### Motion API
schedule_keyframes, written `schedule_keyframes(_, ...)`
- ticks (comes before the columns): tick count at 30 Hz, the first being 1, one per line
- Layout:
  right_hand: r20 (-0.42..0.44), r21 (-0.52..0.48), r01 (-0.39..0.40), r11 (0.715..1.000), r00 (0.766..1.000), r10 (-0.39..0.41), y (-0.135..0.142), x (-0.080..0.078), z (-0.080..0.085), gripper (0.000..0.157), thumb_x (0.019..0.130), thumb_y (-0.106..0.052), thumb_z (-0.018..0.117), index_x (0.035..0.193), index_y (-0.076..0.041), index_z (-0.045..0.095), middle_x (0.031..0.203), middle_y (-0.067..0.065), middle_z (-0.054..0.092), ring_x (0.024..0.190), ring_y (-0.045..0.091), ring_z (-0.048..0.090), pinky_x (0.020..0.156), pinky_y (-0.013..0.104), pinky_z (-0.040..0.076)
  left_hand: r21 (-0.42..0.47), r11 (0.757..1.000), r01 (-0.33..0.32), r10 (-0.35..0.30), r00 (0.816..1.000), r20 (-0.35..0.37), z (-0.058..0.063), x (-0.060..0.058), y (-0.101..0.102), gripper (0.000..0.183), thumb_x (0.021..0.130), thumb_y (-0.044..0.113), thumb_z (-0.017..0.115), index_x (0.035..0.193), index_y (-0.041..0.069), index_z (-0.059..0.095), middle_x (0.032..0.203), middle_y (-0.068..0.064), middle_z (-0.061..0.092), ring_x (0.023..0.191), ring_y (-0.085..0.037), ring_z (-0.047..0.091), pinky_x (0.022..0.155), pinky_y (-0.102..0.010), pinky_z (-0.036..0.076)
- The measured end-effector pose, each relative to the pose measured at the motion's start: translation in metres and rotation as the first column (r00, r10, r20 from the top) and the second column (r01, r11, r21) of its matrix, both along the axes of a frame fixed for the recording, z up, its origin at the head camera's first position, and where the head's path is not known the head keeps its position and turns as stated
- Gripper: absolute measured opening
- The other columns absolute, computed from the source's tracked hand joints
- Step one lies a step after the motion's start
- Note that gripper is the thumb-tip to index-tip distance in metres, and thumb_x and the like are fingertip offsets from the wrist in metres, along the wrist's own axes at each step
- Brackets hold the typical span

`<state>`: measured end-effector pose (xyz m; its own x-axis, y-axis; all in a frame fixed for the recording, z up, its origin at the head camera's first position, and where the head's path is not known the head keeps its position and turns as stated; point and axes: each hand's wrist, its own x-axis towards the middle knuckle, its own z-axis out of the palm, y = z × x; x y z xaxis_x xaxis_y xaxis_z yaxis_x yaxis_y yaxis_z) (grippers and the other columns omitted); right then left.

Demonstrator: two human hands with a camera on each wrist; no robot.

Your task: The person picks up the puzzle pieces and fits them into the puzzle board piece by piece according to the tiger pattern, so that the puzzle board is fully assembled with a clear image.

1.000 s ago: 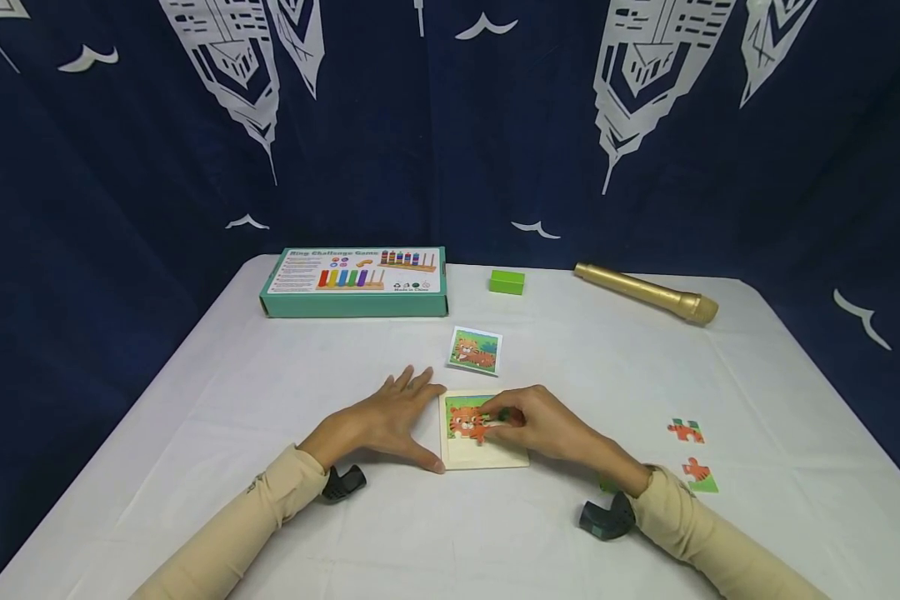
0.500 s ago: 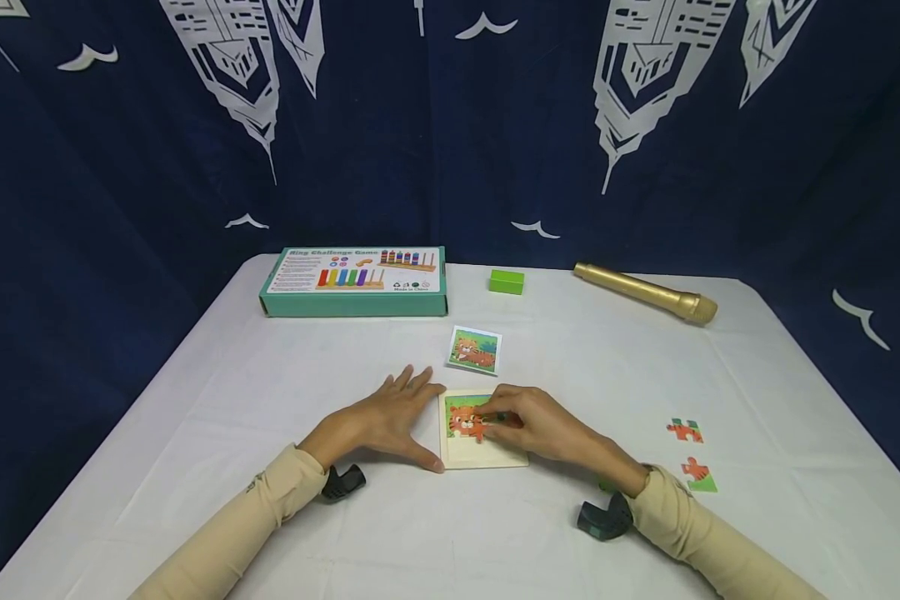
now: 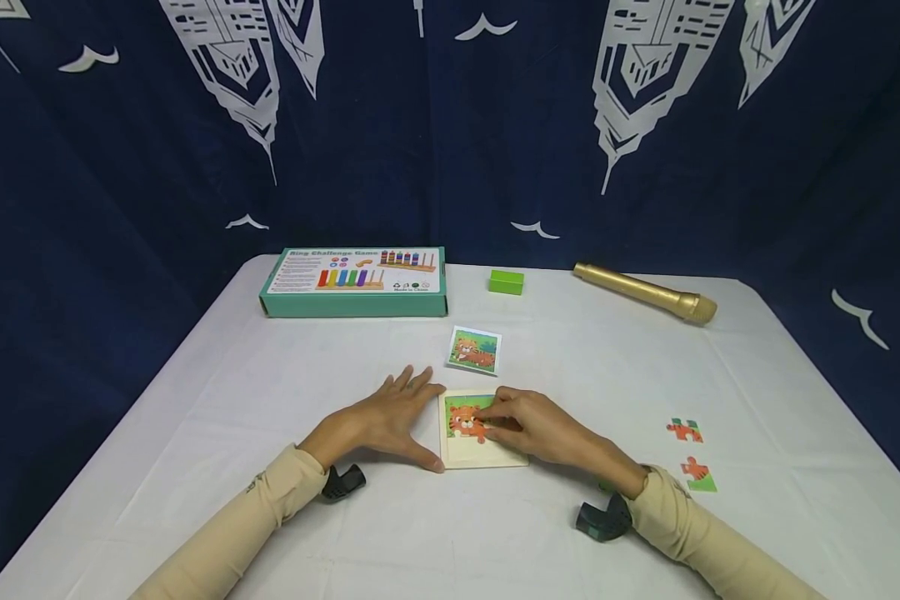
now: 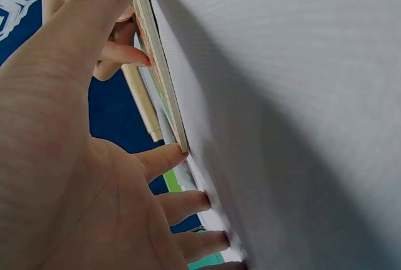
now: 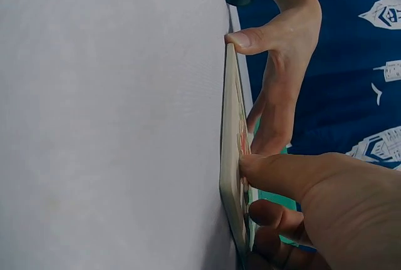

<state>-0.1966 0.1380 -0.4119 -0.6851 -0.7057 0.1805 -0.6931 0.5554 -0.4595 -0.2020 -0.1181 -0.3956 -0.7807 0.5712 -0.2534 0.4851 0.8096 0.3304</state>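
A square wooden puzzle tray (image 3: 472, 456) lies flat on the white table, its upper left part filled with a tiger picture (image 3: 465, 422). My left hand (image 3: 393, 422) is spread at the tray's left side, thumb by the near corner and index finger by the far corner. Over the tray's right part, my right hand (image 3: 551, 429) pinches a puzzle piece, which its own fingers mostly hide. In the right wrist view the right thumb (image 5: 276, 173) is down at the tray's picture surface. Two loose tiger puzzle pieces, one (image 3: 686, 431) farther and one (image 3: 698, 475) nearer, lie at the right.
Behind the tray stands a small tiger picture card (image 3: 474, 350). Farther back are a green game box (image 3: 356, 306), a bright green block (image 3: 506, 282) and a gold microphone (image 3: 645, 294). A bit of green shows beside my right wrist, mostly hidden.
My right hand has shifted slightly left over the tray, and the dark green bit seen between its fingers earlier no longer shows. The left hand has stayed put.
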Motion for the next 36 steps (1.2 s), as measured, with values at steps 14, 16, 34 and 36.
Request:
schedule_keyframes(14,0.034,0.089,0.051,0.995,0.998,-0.054,0.004,0.002,0.003,0.027,0.091,-0.026,0.066,0.117,-0.018,0.071,0.094,-0.007,0.071,0.076,0.002,0.054,0.066,0.022,0.044,-0.01,1.0,-0.007,0.007,1.0,0.017,-0.002,-0.002,-0.001,0.112,0.065,0.068,0.075,0.151,0.016,0.025,0.161,-0.014,0.007,0.146,-0.037,0.0,0.117,-0.053,0.006)
schedule_keyframes(16,0.05,0.088,0.051,0.995,0.997,-0.055,0.005,0.001,0.004,0.028,0.093,-0.026,0.064,0.119,-0.018,0.07,0.094,-0.008,0.07,0.073,0.002,0.052,0.065,0.021,0.043,-0.008,1.0,-0.008,0.008,1.0,0.016,-0.002,-0.002,-0.001,0.112,0.065,0.068,0.075,0.151,0.016,0.025,0.16,-0.014,0.007,0.146,-0.037,0.0,0.117,-0.053,0.006)
schedule_keyframes(34,-0.002,-0.009,0.283,0.959,0.959,-0.283,0.096,0.004,0.025,0.039,0.091,-0.021,0.067,0.127,-0.009,0.061,0.128,0.011,0.056,0.121,0.033,0.051,0.097,0.056,0.042,0.012,1.0,0.004,-0.004,1.0,-0.001,-0.004,-0.001,-0.001,0.114,0.063,0.067,0.076,0.151,0.016,0.025,0.16,-0.015,0.008,0.146,-0.038,-0.001,0.116,-0.055,0.006)
schedule_keyframes(36,-0.004,-0.017,0.311,0.95,0.95,-0.311,0.115,0.006,0.025,0.04,0.09,-0.021,0.068,0.127,-0.007,0.061,0.131,0.016,0.053,0.123,0.038,0.048,0.097,0.059,0.04,0.011,1.0,0.004,-0.004,1.0,0.003,-0.004,-0.001,-0.001,0.114,0.064,0.067,0.076,0.151,0.016,0.025,0.16,-0.015,0.008,0.146,-0.038,-0.001,0.116,-0.055,0.006)
